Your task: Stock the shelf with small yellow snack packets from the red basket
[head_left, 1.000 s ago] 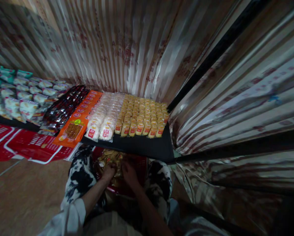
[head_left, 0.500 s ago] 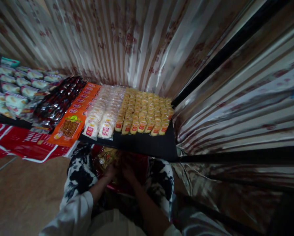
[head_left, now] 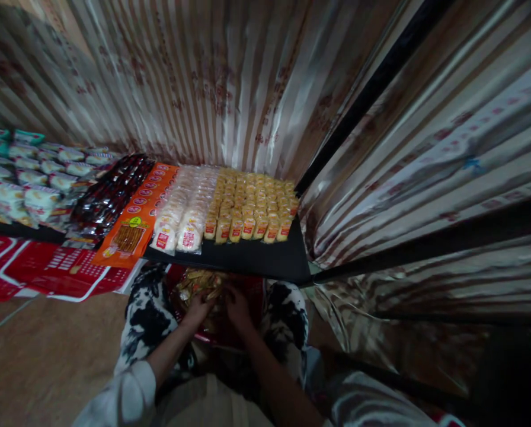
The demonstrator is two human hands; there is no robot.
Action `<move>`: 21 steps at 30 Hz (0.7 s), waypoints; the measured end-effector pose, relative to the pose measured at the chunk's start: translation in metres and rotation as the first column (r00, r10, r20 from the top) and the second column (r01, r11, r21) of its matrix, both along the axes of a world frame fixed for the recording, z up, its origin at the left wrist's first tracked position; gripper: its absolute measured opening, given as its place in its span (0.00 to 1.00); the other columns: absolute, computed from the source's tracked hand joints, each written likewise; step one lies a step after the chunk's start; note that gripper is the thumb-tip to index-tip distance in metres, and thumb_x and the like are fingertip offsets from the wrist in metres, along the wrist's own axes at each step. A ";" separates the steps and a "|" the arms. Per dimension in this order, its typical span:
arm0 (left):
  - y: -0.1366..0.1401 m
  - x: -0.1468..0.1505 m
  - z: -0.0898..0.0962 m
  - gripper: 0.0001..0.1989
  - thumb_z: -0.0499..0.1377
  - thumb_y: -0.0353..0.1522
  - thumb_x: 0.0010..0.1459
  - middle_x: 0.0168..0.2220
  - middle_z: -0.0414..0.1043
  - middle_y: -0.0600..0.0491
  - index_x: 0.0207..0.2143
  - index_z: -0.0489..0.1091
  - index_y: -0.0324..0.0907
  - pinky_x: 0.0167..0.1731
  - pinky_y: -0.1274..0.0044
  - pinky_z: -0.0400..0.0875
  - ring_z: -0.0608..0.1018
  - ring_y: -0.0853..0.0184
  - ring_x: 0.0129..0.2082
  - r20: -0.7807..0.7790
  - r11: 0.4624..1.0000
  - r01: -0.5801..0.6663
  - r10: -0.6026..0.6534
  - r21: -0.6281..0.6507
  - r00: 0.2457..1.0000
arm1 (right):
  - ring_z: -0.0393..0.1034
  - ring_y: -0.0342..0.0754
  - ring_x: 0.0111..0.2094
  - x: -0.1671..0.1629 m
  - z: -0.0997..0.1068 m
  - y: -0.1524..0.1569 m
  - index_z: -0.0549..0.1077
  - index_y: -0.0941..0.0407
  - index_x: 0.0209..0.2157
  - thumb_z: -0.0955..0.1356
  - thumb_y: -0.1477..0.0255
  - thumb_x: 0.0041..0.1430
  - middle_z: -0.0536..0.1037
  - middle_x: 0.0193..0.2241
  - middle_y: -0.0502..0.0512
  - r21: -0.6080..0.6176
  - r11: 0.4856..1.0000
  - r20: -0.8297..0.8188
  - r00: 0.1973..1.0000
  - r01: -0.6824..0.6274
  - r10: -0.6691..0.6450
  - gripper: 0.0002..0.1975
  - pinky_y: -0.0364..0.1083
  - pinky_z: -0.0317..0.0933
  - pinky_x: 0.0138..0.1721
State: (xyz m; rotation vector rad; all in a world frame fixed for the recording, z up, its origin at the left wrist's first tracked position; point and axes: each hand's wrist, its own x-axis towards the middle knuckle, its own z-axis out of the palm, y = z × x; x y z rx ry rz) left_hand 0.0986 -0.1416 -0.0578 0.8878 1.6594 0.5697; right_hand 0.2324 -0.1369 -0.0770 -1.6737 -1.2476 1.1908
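Between my knees, partly under the shelf edge, is a red container [head_left: 253, 290] holding a heap of gold-wrapped snack packets [head_left: 194, 280]. My left hand [head_left: 198, 309] is in it, fingers closed around a small gold-wrapped packet [head_left: 214, 292] at the heap's right side. Close by on the right, my right hand [head_left: 237, 305] has its fingers bent in toward the left hand; dimness hides what they hold, if anything. On the black shelf [head_left: 265, 258] above stand rows of yellow wrapped snacks [head_left: 252, 207], with two rows of white wrapped snacks [head_left: 188, 213] beside them.
Left along the shelf lie an orange snack bag [head_left: 130, 228], dark shiny packets [head_left: 108, 196] and white-and-teal bags [head_left: 37, 172]. Red printed sheeting [head_left: 56, 267] hangs below. A striped curtain [head_left: 230, 89] backs the shelf, and a black post [head_left: 358, 112] slants at its right end.
The view has shifted slightly, so the shelf's right end appears farther left. My hands show more clearly over the container, having risen a little out of the shadow beneath the shelf.
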 end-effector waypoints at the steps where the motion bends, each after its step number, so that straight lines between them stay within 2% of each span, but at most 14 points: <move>1: -0.002 -0.001 0.008 0.14 0.54 0.33 0.54 0.32 0.75 0.51 0.44 0.66 0.39 0.34 0.76 0.71 0.77 0.65 0.36 0.070 0.998 -0.040 0.043 -0.041 0.997 | 0.69 0.51 0.48 0.002 0.005 0.000 0.75 0.56 0.41 0.62 0.75 0.49 0.76 0.44 0.57 0.016 1.000 0.013 1.000 0.012 -0.012 0.18 0.52 0.58 0.54; 4: -0.007 -0.005 0.029 0.13 0.53 0.34 0.55 0.28 0.74 0.52 0.43 0.65 0.40 0.28 0.78 0.71 0.77 0.68 0.29 0.297 0.972 -0.153 0.202 -0.179 0.933 | 0.69 0.53 0.47 0.007 0.019 -0.002 0.74 0.57 0.43 0.65 0.71 0.48 0.76 0.44 0.59 0.038 0.999 -0.027 0.999 0.020 -0.019 0.18 0.53 0.59 0.53; 6: -0.012 -0.006 0.040 0.12 0.54 0.33 0.54 0.28 0.74 0.53 0.41 0.64 0.40 0.25 0.80 0.70 0.77 0.70 0.25 0.410 0.961 -0.179 0.254 -0.212 0.876 | 0.70 0.53 0.47 0.009 0.029 -0.003 0.74 0.56 0.43 0.66 0.66 0.49 0.76 0.44 0.58 0.055 0.998 -0.112 0.994 -0.002 0.008 0.18 0.53 0.60 0.52; 10: -0.018 -0.006 0.055 0.11 0.53 0.33 0.55 0.28 0.74 0.50 0.38 0.66 0.36 0.23 0.82 0.69 0.77 0.71 0.23 0.575 0.963 -0.142 0.252 -0.230 0.778 | 0.71 0.53 0.44 0.011 0.046 -0.006 0.76 0.54 0.39 0.67 0.61 0.47 0.78 0.41 0.56 0.075 0.997 -0.259 0.965 -0.016 0.034 0.18 0.54 0.63 0.49; 13: -0.019 -0.004 0.062 0.12 0.52 0.35 0.55 0.29 0.75 0.48 0.37 0.68 0.35 0.25 0.81 0.70 0.77 0.70 0.26 0.632 0.973 -0.091 0.206 -0.210 0.747 | 0.73 0.54 0.41 0.014 0.055 -0.005 0.76 0.55 0.39 0.68 0.60 0.47 0.79 0.39 0.56 0.068 0.998 -0.303 0.953 -0.009 0.029 0.18 0.54 0.65 0.46; 15: -0.017 -0.003 0.067 0.13 0.54 0.37 0.53 0.30 0.75 0.49 0.36 0.69 0.36 0.26 0.80 0.70 0.77 0.69 0.27 0.625 0.979 -0.093 0.186 -0.179 0.758 | 0.73 0.53 0.41 0.018 0.060 -0.004 0.76 0.55 0.38 0.68 0.60 0.46 0.79 0.39 0.57 0.070 0.998 -0.312 0.950 -0.004 0.026 0.19 0.53 0.65 0.44; 18: -0.010 -0.003 0.079 0.16 0.59 0.39 0.48 0.32 0.75 0.50 0.37 0.71 0.38 0.27 0.78 0.68 0.76 0.67 0.29 0.540 0.990 -0.108 0.141 -0.092 0.830 | 0.72 0.53 0.40 0.025 0.067 -0.001 0.75 0.55 0.39 0.70 0.59 0.43 0.78 0.38 0.56 0.049 0.999 -0.338 0.941 -0.001 0.017 0.21 0.52 0.66 0.42; 21: -0.002 -0.002 0.091 0.20 0.63 0.41 0.43 0.35 0.75 0.51 0.38 0.72 0.39 0.33 0.77 0.67 0.75 0.65 0.34 0.428 0.999 -0.009 -0.013 0.051 0.904 | 0.73 0.50 0.37 0.031 0.077 0.001 0.73 0.54 0.41 0.73 0.62 0.39 0.78 0.35 0.54 0.003 1.000 -0.403 0.915 -0.007 0.008 0.24 0.50 0.66 0.40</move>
